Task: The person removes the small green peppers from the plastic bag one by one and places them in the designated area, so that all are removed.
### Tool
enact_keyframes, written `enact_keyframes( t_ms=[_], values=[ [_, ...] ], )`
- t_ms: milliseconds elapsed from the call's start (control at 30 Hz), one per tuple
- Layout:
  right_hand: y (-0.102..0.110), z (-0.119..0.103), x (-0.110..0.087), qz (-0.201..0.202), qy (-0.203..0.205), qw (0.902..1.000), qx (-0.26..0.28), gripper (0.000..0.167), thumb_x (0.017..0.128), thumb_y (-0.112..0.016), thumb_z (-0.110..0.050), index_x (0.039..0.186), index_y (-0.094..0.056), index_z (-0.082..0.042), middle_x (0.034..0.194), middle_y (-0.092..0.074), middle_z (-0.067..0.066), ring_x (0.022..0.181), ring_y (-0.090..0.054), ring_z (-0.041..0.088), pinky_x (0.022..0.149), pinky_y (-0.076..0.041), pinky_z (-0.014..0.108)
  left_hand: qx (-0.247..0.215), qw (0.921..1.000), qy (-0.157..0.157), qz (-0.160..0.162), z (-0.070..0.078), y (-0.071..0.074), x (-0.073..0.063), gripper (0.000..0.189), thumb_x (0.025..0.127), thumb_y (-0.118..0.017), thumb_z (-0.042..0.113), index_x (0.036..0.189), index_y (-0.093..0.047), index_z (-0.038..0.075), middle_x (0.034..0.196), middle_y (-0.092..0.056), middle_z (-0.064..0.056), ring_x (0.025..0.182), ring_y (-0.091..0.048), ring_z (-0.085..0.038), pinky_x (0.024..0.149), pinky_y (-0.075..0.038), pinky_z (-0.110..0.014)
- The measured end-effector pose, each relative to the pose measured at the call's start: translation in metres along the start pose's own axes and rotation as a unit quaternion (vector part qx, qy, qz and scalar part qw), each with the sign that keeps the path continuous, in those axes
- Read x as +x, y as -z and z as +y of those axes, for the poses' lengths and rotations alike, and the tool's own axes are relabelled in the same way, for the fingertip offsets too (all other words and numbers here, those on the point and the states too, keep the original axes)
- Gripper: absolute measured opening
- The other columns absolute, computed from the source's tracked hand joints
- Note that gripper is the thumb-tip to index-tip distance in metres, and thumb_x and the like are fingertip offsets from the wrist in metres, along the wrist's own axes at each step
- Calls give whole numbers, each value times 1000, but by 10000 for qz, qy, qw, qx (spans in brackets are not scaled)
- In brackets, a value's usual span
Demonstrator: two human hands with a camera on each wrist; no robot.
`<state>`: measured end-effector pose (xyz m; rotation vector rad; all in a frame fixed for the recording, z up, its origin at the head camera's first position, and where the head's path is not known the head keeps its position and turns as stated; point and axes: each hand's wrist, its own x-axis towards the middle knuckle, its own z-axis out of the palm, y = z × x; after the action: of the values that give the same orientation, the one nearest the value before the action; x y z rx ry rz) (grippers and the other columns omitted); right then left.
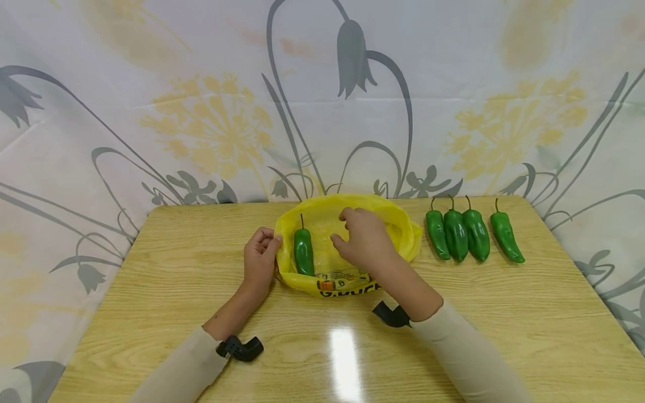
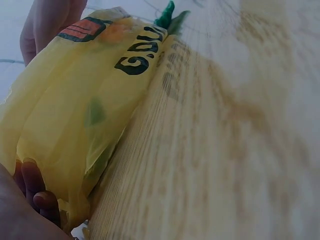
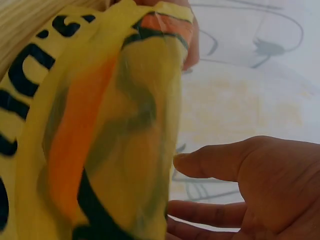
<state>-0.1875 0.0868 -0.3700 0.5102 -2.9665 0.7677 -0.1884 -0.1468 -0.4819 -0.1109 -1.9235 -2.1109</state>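
A yellow plastic bag [image 1: 413, 240] lies on the table with its mouth spread wide. One green pepper [image 1: 304, 252] is inside it at the left, stem pointing away from me. My left hand [image 1: 259, 260] grips the bag's left edge with curled fingers; in the left wrist view its fingers [image 2: 31, 175] show against the yellow film. Over the bag's opening hovers my right hand [image 1: 367, 238], thumb and fingers parted, holding nothing. In the right wrist view that thumb [image 3: 210, 161] stands beside the printed side of the bag [image 3: 145, 130].
To the bag's right, three green peppers [image 1: 456, 235] lie side by side, and another green pepper [image 1: 507, 236] lies a little apart. The wooden table [image 1: 176, 268] ends at a flower-patterned cloth [image 1: 322, 123] behind. Each forearm wears a black wrist device [image 1: 239, 348].
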Motion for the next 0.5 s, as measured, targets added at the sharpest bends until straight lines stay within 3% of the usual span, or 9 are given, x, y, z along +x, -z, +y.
enact_keyframes(
  t_ms=[100, 333, 500],
  values=[
    [-6, -6, 3, -164, 7, 9999, 40, 46, 98, -77, -23, 133, -63, 5, 116, -71, 22, 102, -68, 33, 87, -59, 45, -3, 10000, 3, -14, 0, 0, 1, 5, 104, -58, 3, 103, -60, -2, 72, -58, 0, 57, -53, -9, 50, -46, -18],
    [-25, -21, 12, -478, -1, 9987, 155, 50, 99, -75, -21, 138, -60, 8, 134, -66, 25, 124, -64, 40, 103, -56, 48, 21, 10000, 13, -16, 0, 0, 1, 5, 104, -58, 3, 103, -60, -2, 72, -59, 1, 58, -54, -8, 51, -48, -18],
    [-39, -33, 17, -691, -25, 9976, 15, 50, 100, -76, -25, 134, -61, 7, 123, -69, 23, 112, -68, 36, 93, -60, 44, 1, 10000, -3, -59, 0, 0, 0, 6, 104, -58, 3, 103, -59, -3, 73, -59, 1, 59, -55, -8, 53, -49, -18]
  ],
)
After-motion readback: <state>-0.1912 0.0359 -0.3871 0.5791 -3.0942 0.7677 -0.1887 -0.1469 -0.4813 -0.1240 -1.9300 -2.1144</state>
